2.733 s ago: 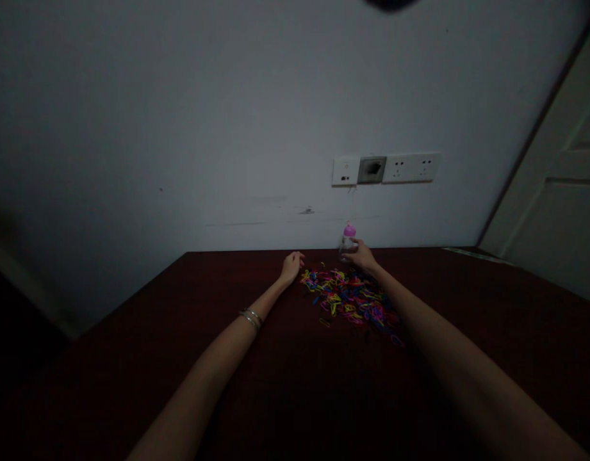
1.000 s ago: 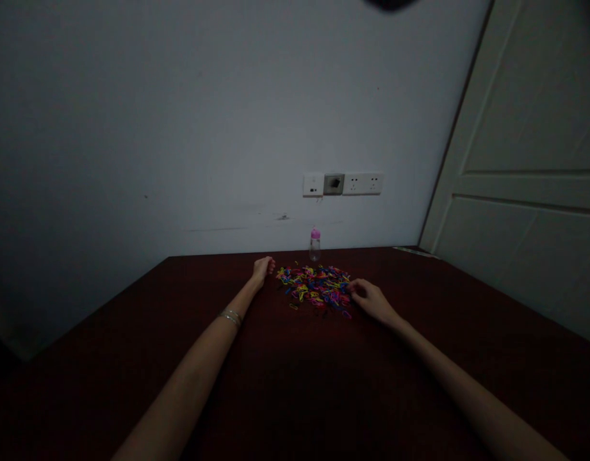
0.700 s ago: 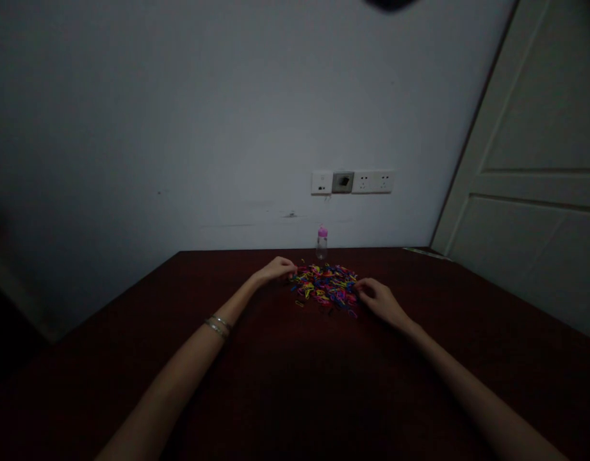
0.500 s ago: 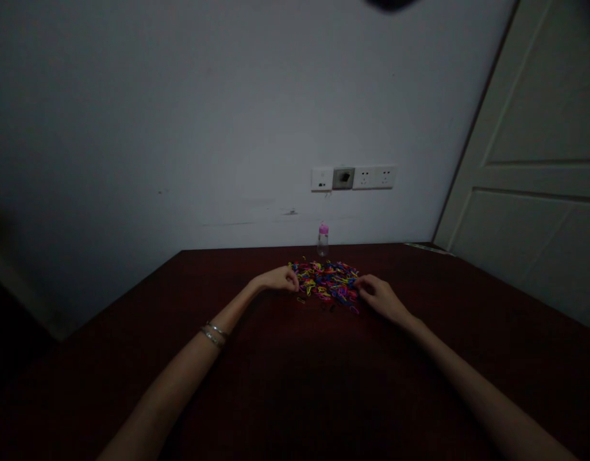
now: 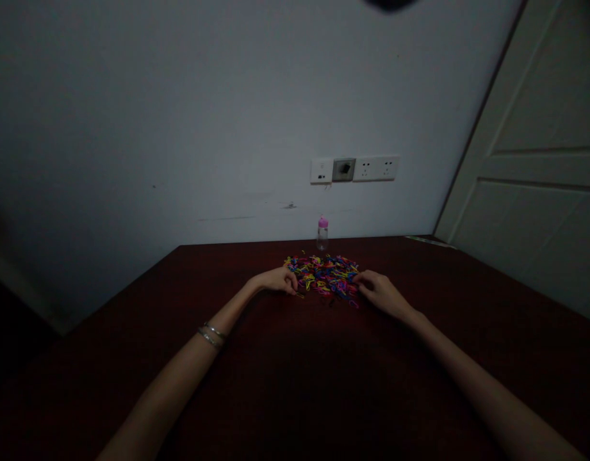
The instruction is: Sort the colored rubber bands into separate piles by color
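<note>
A pile of small, brightly coloured wire-like loops that look like paper clips (image 5: 326, 274) lies on the dark red table (image 5: 295, 358). My left hand (image 5: 280, 280) rests at the pile's left edge, its fingers curled in and the fingertips down by a yellow clip (image 5: 300, 295). Whether they grip that clip is too small and dark to tell. At the right edge is my right hand (image 5: 378, 291), thumb and forefinger drawn together against the outer clips. Anything between those fingertips is hidden. Two silvery bangles (image 5: 211, 334) circle my left wrist.
Just behind the pile stands a small clear bottle (image 5: 322, 237) with a pink cap. Sockets and switches (image 5: 353, 169) are set in the pale wall (image 5: 227, 115) beyond the table. A panelled door (image 5: 530, 166) is on the right.
My left fingertips have lowered slightly to the yellow clip in front of the pile. My right hand has barely moved. The whole view has tilted slightly.
</note>
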`<state>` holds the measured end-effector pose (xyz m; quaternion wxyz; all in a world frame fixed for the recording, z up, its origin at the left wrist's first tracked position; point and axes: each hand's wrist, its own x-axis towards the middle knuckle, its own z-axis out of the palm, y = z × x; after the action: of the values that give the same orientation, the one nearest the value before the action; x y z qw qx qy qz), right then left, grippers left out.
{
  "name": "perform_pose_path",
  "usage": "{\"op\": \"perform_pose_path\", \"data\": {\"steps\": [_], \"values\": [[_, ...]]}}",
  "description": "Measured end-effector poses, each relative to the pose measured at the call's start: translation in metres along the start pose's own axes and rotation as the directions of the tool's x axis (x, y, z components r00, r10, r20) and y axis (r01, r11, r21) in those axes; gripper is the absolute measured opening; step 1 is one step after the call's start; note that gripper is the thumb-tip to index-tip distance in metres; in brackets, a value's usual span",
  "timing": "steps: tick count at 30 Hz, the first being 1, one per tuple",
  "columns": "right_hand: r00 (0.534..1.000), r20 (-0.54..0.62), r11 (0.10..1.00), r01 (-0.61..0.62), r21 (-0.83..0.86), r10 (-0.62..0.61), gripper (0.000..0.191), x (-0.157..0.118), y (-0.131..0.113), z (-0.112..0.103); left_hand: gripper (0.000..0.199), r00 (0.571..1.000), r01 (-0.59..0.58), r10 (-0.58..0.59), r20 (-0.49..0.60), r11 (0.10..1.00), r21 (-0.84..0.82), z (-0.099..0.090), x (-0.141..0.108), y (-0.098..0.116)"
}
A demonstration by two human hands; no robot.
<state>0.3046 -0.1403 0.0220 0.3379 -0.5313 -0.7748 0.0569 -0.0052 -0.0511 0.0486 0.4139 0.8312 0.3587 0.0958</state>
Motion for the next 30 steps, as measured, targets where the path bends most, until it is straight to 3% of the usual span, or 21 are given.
{"op": "perform_pose_path", "data": {"steps": [9,14,20,30], "values": [[0.997,0.069,0.998,0.027,-0.065,-0.023,0.023,-0.0014,-0.006,-0.0052,0.024,0.998,0.031,-0.039,0.055,0.99,0.139,0.0031,0.0026,-0.0015],[0.997,0.068,0.997,0.04,-0.068,-0.035,0.023,-0.0013,-0.0051,-0.0057,0.025,0.998,0.017,-0.026,0.063,0.991,0.134,0.0037,0.0056,-0.0066],[0.997,0.079,0.998,0.03,-0.062,-0.025,0.024,-0.0019,-0.0028,-0.004,0.019,0.996,0.025,-0.032,0.078,0.995,0.098,0.0062,0.0024,0.0014],[0.996,0.09,0.996,0.031,-0.081,-0.024,0.024,-0.002,-0.0023,-0.006,0.017,0.999,0.004,-0.009,0.035,0.991,0.136,0.0103,0.0026,-0.0005]]}}
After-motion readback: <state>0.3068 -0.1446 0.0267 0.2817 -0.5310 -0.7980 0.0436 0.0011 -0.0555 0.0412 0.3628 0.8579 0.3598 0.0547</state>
